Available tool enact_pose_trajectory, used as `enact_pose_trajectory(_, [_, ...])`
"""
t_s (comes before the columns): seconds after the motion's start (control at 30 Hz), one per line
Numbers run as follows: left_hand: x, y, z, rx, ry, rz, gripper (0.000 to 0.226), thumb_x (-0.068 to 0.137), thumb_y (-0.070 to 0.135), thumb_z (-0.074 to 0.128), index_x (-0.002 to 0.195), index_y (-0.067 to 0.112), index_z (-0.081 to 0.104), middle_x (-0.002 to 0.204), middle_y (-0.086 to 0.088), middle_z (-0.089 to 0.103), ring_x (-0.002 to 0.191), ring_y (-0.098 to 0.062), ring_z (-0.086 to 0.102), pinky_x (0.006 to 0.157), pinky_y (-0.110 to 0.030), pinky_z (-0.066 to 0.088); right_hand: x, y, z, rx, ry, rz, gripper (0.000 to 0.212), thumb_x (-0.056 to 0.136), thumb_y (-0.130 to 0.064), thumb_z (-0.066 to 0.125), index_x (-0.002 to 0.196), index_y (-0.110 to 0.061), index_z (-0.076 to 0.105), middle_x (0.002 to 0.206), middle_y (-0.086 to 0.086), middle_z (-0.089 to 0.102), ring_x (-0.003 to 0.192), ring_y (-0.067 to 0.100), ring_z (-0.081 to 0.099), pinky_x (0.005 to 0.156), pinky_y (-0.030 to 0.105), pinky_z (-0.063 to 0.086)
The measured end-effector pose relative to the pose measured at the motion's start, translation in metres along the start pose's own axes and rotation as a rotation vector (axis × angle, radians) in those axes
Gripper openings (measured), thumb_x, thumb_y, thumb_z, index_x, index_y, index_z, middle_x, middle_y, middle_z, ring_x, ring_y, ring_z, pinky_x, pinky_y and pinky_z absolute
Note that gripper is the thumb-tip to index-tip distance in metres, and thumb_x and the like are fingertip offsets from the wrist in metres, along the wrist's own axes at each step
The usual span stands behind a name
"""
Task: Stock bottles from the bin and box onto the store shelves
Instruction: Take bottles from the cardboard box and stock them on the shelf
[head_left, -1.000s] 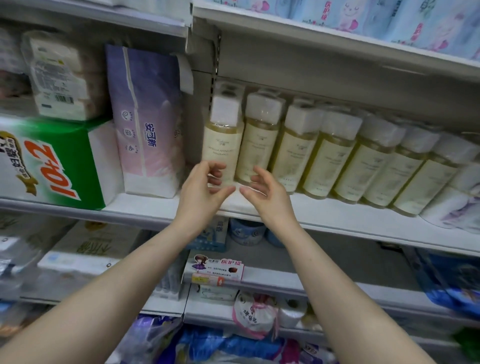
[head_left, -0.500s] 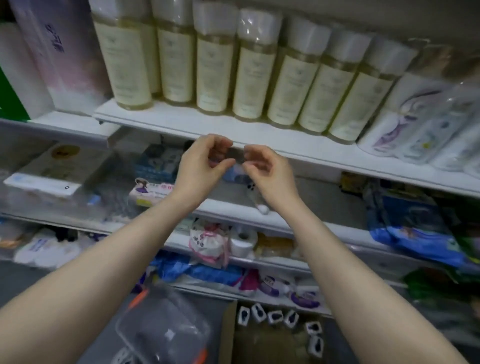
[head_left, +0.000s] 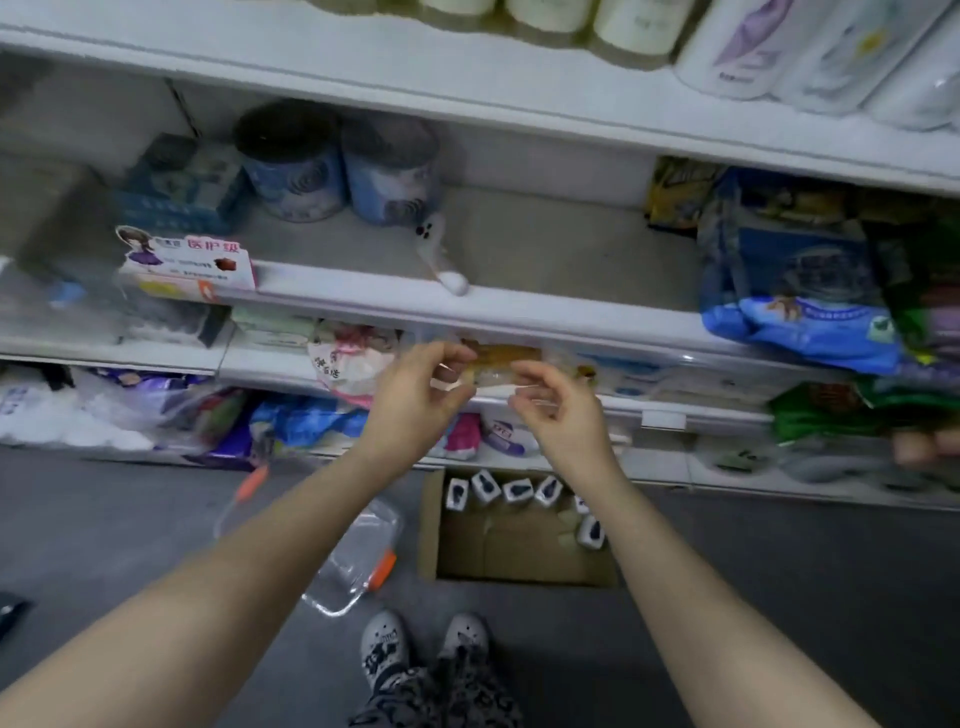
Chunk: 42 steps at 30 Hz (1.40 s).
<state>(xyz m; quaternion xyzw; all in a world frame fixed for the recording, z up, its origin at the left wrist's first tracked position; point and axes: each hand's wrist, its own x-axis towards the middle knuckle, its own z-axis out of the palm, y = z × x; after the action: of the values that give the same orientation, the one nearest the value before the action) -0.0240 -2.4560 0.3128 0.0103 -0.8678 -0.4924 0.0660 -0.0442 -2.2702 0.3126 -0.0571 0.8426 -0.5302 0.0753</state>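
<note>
Left hand (head_left: 415, 395) and right hand (head_left: 558, 410) each pinch a clear scrap (head_left: 453, 383); bottles (head_left: 511, 491) sit in floor box (head_left: 519, 551) beside bin (head_left: 358, 556): best drop scrap first, then lift bottles by the body.

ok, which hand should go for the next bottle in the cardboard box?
Right, likely. The bottles line the cardboard box's far and right edges, below the right hand; the left hand hangs nearer the clear bin. Both pinch a clear scrap.
</note>
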Motion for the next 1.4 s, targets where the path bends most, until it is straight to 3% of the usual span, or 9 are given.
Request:
enact_pose_trajectory(0.23, [-0.013, -0.062, 0.066, -0.062, -0.154, -0.102, 0.031, 0.084, 0.004, 0.073, 0.105, 0.023, 0.062, 0.094, 0.015, 0.063, 0.085, 0.011, 0.061, 0.073, -0.004, 0.045, -0.021, 0.093, 0.007, -0.019, 0.067, 0.159, 0.038, 0.086, -0.001, 0.072, 0.116, -0.024, 0.065, 0.108, -0.005, 0.069, 0.098, 0.009, 0.066, 0.086, 0.021, 0.052])
enact_pose_trajectory(0.37, [-0.021, -0.099, 0.106, -0.022, -0.211, -0.13, 0.033, 0.083, 0.008, 0.075, 0.112, 0.019, 0.065, 0.106, 0.003, 0.065, 0.096, -0.008, 0.062, 0.08, -0.013, 0.051, -0.027, 0.153, 0.015, -0.002, 0.063, 0.259, 0.044, 0.086, 0.001, 0.07, 0.112, -0.033, 0.062, 0.107, -0.012, 0.068, 0.097, 0.004, 0.065, 0.088, 0.021, 0.05])
enact_pose_trajectory(0.53, [-0.031, -0.155, 0.168, 0.008, -0.247, -0.207, 0.035, 0.082, 0.008, 0.074, 0.114, 0.021, 0.064, 0.104, 0.007, 0.065, 0.097, -0.013, 0.064, 0.088, -0.032, 0.054, -0.024, 0.242, 0.027, -0.071, 0.031, 0.285, 0.05, 0.083, 0.001, 0.072, 0.107, -0.041, 0.061, 0.108, -0.01, 0.068, 0.089, 0.005, 0.065, 0.079, 0.019, 0.049])
enact_pose_trajectory(0.63, [-0.04, -0.193, 0.216, 0.06, -0.248, -0.241, 0.029, 0.085, 0.018, 0.072, 0.113, 0.022, 0.065, 0.108, 0.004, 0.068, 0.099, -0.016, 0.063, 0.088, -0.033, 0.052, -0.019, 0.302, 0.032, -0.083, -0.003, 0.308, 0.059, 0.083, 0.002, 0.071, 0.106, -0.05, 0.056, 0.11, -0.013, 0.066, 0.096, 0.006, 0.064, 0.083, 0.023, 0.05])
enact_pose_trajectory(0.8, [-0.051, -0.25, 0.288, 0.102, -0.334, -0.33, 0.042, 0.085, 0.014, 0.072, 0.125, 0.022, 0.063, 0.118, 0.007, 0.064, 0.108, -0.01, 0.06, 0.089, -0.015, 0.04, -0.008, 0.383, 0.04, -0.111, -0.109, 0.395, 0.048, 0.086, -0.001, 0.07, 0.126, -0.025, 0.062, 0.123, -0.009, 0.064, 0.114, 0.006, 0.059, 0.096, 0.028, 0.05])
enact_pose_trajectory(0.97, [-0.053, -0.316, 0.357, 0.139, -0.382, -0.352, 0.05, 0.082, 0.015, 0.075, 0.129, 0.023, 0.059, 0.128, 0.0, 0.062, 0.117, -0.016, 0.057, 0.102, -0.031, 0.045, 0.007, 0.457, 0.056, -0.215, -0.195, 0.381, 0.049, 0.087, -0.005, 0.07, 0.131, -0.024, 0.059, 0.13, -0.006, 0.061, 0.12, 0.007, 0.055, 0.102, 0.028, 0.047])
enact_pose_trajectory(1.13, [-0.043, -0.372, 0.404, 0.228, -0.367, -0.305, 0.057, 0.08, 0.015, 0.078, 0.133, 0.023, 0.057, 0.133, -0.002, 0.059, 0.123, -0.019, 0.053, 0.101, -0.025, 0.038, 0.03, 0.52, 0.076, -0.369, -0.246, 0.344, 0.052, 0.088, -0.012, 0.07, 0.136, -0.028, 0.055, 0.136, -0.005, 0.056, 0.125, 0.012, 0.052, 0.104, 0.032, 0.045])
enact_pose_trajectory(1.23, [-0.036, -0.403, 0.429, 0.256, -0.352, -0.263, 0.057, 0.08, 0.015, 0.077, 0.134, 0.02, 0.056, 0.133, -0.005, 0.059, 0.123, -0.021, 0.052, 0.101, -0.028, 0.038, 0.047, 0.555, 0.089, -0.451, -0.277, 0.294, 0.053, 0.089, -0.012, 0.069, 0.137, -0.028, 0.053, 0.139, -0.004, 0.053, 0.128, 0.014, 0.05, 0.101, 0.027, 0.043])
enact_pose_trajectory(1.4, [-0.032, -0.448, 0.465, 0.33, -0.333, -0.169, 0.057, 0.078, 0.015, 0.078, 0.132, 0.014, 0.058, 0.13, -0.01, 0.059, 0.124, -0.028, 0.051, 0.103, -0.034, 0.039, 0.071, 0.601, 0.106, -0.637, -0.301, 0.155, 0.057, 0.088, -0.011, 0.069, 0.141, -0.022, 0.05, 0.146, -0.001, 0.047, 0.134, 0.018, 0.043, 0.11, 0.033, 0.038])
